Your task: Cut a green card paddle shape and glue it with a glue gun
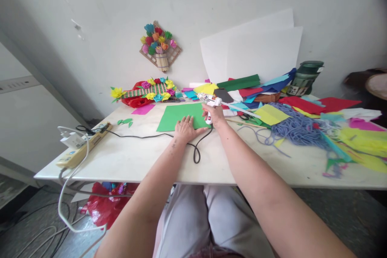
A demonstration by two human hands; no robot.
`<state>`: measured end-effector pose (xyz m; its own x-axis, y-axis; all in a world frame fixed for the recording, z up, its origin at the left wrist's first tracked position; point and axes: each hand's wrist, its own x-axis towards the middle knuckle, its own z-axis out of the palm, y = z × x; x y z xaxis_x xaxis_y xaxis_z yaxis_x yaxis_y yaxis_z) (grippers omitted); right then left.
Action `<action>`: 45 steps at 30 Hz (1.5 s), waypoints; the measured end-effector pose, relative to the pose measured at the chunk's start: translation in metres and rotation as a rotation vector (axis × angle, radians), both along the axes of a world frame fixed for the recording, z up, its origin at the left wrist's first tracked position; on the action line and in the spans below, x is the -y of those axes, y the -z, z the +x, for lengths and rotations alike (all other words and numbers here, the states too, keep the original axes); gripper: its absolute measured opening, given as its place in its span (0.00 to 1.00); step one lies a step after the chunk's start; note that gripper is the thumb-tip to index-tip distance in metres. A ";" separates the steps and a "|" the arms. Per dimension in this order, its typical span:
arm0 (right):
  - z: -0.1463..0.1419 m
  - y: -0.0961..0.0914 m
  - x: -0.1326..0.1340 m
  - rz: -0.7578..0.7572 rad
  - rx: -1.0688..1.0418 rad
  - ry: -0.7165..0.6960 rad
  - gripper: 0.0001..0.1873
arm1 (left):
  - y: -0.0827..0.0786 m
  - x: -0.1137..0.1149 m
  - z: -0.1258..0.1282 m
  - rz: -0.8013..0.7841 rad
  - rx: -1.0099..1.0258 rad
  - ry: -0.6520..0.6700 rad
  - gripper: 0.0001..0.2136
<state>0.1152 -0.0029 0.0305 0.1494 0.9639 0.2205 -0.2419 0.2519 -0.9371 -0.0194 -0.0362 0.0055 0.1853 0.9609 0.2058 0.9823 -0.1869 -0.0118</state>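
Note:
A sheet of green paper (169, 116) lies on the white table (145, 153). My left hand (188, 130) rests flat on its near edge, fingers spread. My right hand (215, 115) is wrapped round the handle of a white hot glue gun (214, 101), held over the right part of the sheet. A pale glue stick (242, 110) sticks out of the gun's back end. Its nozzle points left and away from me, though the tip is blurred. The gun's black cord (196, 154) loops on the table near my left wrist.
A power strip (90, 145) with plugs lies at the left, near green paper leaves (125, 122). Behind stands a paper-flower decoration (151, 90). Coloured paper (244, 82), blue yarn (298, 127) and a dark green jar (305, 77) crowd the right. Another flower piece (160, 46) hangs on the wall.

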 end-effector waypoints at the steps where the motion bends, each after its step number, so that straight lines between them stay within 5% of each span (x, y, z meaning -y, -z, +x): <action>1: 0.000 0.000 0.001 -0.002 0.002 0.000 0.12 | 0.001 -0.002 -0.001 -0.011 -0.001 0.014 0.45; 33: 0.000 0.003 -0.002 0.002 0.012 -0.007 0.13 | -0.009 0.012 0.013 0.004 -0.069 -0.158 0.45; 45: -0.002 0.003 0.001 0.009 0.016 -0.023 0.13 | -0.011 0.010 0.003 0.002 -0.100 -0.057 0.44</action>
